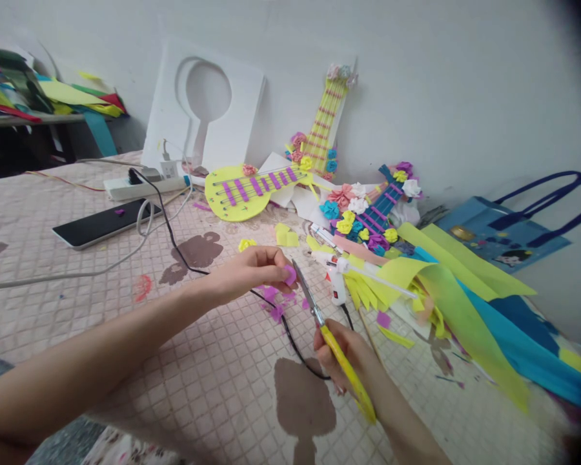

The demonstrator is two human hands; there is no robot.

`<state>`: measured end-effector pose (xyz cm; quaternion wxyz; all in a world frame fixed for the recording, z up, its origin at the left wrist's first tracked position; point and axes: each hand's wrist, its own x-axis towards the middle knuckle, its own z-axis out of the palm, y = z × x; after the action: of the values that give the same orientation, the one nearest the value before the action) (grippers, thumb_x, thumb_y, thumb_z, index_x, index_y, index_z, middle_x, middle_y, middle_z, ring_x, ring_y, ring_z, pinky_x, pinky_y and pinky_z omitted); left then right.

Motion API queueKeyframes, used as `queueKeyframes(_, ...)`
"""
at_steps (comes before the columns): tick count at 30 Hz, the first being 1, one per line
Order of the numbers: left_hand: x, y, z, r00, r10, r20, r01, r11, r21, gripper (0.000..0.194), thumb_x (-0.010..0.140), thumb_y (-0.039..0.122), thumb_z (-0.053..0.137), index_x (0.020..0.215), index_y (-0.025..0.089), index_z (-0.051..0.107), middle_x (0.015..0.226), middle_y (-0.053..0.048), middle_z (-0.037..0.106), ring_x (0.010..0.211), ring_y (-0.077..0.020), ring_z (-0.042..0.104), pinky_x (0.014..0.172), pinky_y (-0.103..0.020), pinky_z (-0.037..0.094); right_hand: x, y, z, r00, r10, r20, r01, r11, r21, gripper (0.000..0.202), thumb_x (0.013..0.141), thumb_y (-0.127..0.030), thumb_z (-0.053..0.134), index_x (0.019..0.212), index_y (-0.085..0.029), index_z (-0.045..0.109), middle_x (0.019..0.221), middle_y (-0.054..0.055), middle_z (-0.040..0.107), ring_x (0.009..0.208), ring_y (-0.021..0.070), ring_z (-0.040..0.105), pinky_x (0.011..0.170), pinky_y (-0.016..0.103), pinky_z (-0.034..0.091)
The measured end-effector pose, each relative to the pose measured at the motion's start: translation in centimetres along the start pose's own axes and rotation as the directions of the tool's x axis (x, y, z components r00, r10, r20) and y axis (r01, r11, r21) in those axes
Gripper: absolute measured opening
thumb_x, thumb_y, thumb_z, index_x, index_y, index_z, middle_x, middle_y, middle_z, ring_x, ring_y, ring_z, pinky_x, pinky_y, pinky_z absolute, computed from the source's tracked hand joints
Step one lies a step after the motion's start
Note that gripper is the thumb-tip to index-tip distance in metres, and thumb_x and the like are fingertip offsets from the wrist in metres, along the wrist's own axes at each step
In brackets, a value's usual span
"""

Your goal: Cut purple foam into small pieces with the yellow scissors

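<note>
Between the fingertips of my left hand (249, 274) is a small rounded piece of purple paper (290, 276). My right hand (351, 352) grips yellow-handled scissors (346, 368), whose blades point up and to the left beside the paper's right edge. Whether the blades touch the paper I cannot tell. Under my left hand lie purple paper scraps (274, 311) on the quilted tablecloth (213, 368). Just beyond the scissors sits a white glue gun (337, 284), with its black cord (293, 345) passing beneath my hands.
A phone (106, 225) and a power strip (135, 187) with cables are at the left. Decorated paper guitars (252, 192) and a foam sheet with a cutout (227, 139) stand along the wall. Yellow crepe paper (469, 323) and a blue bag (503, 226) are on the right.
</note>
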<state>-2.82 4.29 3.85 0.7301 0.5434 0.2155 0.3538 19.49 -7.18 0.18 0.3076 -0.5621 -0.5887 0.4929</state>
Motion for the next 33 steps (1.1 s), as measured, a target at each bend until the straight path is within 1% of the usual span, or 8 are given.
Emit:
queueKeyframes(3,-0.1,-0.1,0.0,1.000,0.016,-0.003,-0.016,1.000,0.004,0.022,0.078,0.025,0.074,0.072,0.014,0.057,0.077,-0.003,0.070,0.071,-0.0122,0.068,0.071,-0.025,0.054,-0.3,-0.5,0.2,0.997,0.036,0.074,-0.037,0.999,0.013,0.050,0.078,-0.072,0.055,0.080,-0.022,0.046,0.057,-0.008,0.038,0.039,0.0070,0.032,0.034,0.020,0.033)
queueKeyframes(6,-0.2,-0.1,0.0,0.999,0.031,-0.012,-0.031,0.999,0.034,0.021,0.079,0.025,0.074,0.073,0.013,0.057,0.082,-0.004,0.071,0.072,-0.0123,0.068,0.073,-0.026,0.054,-0.7,-0.9,0.2,0.991,-0.010,0.131,0.011,1.000,-0.007,0.054,0.083,-0.075,0.045,0.090,-0.021,0.047,0.063,-0.006,0.040,0.046,0.0088,0.040,0.042,0.021,0.040)
queueKeyframes(11,-0.3,-0.5,0.7,0.999,-0.016,-0.044,0.019,0.998,0.058,0.024,0.078,0.029,0.076,0.073,0.013,0.057,0.081,-0.005,0.071,0.073,-0.0126,0.068,0.072,-0.026,0.054,-0.3,-0.6,0.8,0.994,-0.044,0.102,0.034,0.995,0.097,0.060,0.081,-0.079,0.043,0.090,-0.020,0.048,0.061,-0.007,0.038,0.045,0.0080,0.035,0.044,0.023,0.042)
queueKeyframes(15,-0.6,-1.8,1.9,0.987,-0.149,-0.063,0.153,0.985,0.073,0.027,0.076,0.032,0.077,0.073,0.013,0.057,0.071,-0.003,0.070,0.065,-0.0113,0.065,0.066,-0.024,0.051,0.5,-0.5,1.5,0.998,-0.064,0.018,0.056,0.956,0.287,0.048,0.083,-0.068,0.054,0.088,-0.021,0.047,0.056,-0.009,0.037,0.044,0.0078,0.035,0.044,0.022,0.040)
queueKeyframes(18,-0.9,-2.7,2.6,0.981,-0.192,-0.040,0.194,0.977,0.084,0.028,0.076,0.033,0.077,0.072,0.013,0.057,0.066,-0.001,0.067,0.061,-0.0107,0.063,0.063,-0.023,0.049,0.7,-0.8,1.7,0.997,-0.023,-0.070,0.044,0.949,0.314,0.039,0.081,-0.055,0.066,0.088,-0.021,0.049,0.059,-0.008,0.044,0.049,0.0094,0.043,0.048,0.023,0.042)
queueKeyframes(21,-1.1,-2.9,3.1,0.981,-0.196,-0.009,0.195,0.974,0.111,0.028,0.076,0.035,0.075,0.071,0.014,0.057,0.061,0.001,0.063,0.057,-0.0095,0.058,0.059,-0.022,0.046,0.6,-1.3,1.7,0.993,0.015,-0.120,0.028,0.936,0.351,0.035,0.078,-0.047,0.071,0.089,-0.020,0.050,0.064,-0.006,0.049,0.051,0.0087,0.043,0.046,0.021,0.037)
queueKeyframes(25,-1.1,-2.7,3.6,0.977,-0.213,0.019,0.208,0.965,0.158,0.030,0.079,0.037,0.073,0.069,0.014,0.056,0.060,0.002,0.060,0.056,-0.0087,0.055,0.058,-0.021,0.043,0.6,-1.7,1.8,0.989,0.044,-0.144,0.021,0.905,0.426,0.034,0.074,-0.040,0.074,0.089,-0.021,0.049,0.063,-0.008,0.046,0.048,0.0073,0.038,0.045,0.020,0.030)
queueKeyframes(33,-1.5,-3.2,3.8,0.985,-0.173,0.001,0.166,0.948,0.272,0.030,0.082,0.039,0.069,0.071,0.015,0.054,0.062,0.001,0.057,0.059,-0.0096,0.052,0.057,-0.022,0.040,0.7,-2.4,2.1,0.976,0.063,-0.210,0.035,0.900,0.433,0.032,0.068,-0.034,0.073,0.086,-0.022,0.049,0.068,-0.007,0.048,0.051,0.0073,0.040,0.047,0.020,0.033)
